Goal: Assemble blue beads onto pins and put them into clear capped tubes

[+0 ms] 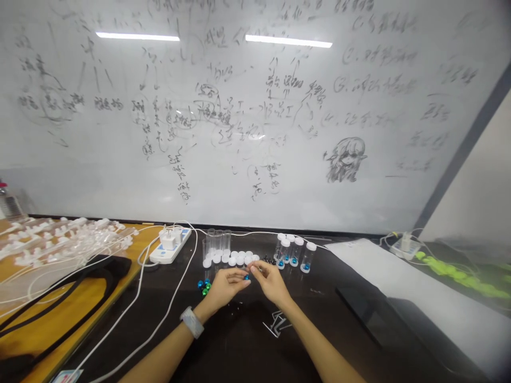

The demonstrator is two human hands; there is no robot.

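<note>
My left hand [225, 286] is closed in a pinch, with a small shiny blue ball [247, 277] at its fingertips. Close against it, my right hand [271, 282] has thumb and fingers pressed together; whatever they hold is too small to make out. Just beyond the hands lie round white caps [240, 260]. Clear tubes [217, 244] stand on white caps behind them. To the right are white-capped clear tubes [295, 252] with blue balls inside, and small black pieces [270, 260]. Left of my left hand sit loose blue and green balls [205, 288].
A white power strip [171, 246] and cables [170, 306] lie at left, beside bagged white parts [67, 239]. Thin white-and-silver pieces [277, 324] lie near my right forearm. At right are a dark flat device [359, 315], a white sheet [399, 282] and yellow-green pieces [459, 274]. A whiteboard [239, 186] stands behind.
</note>
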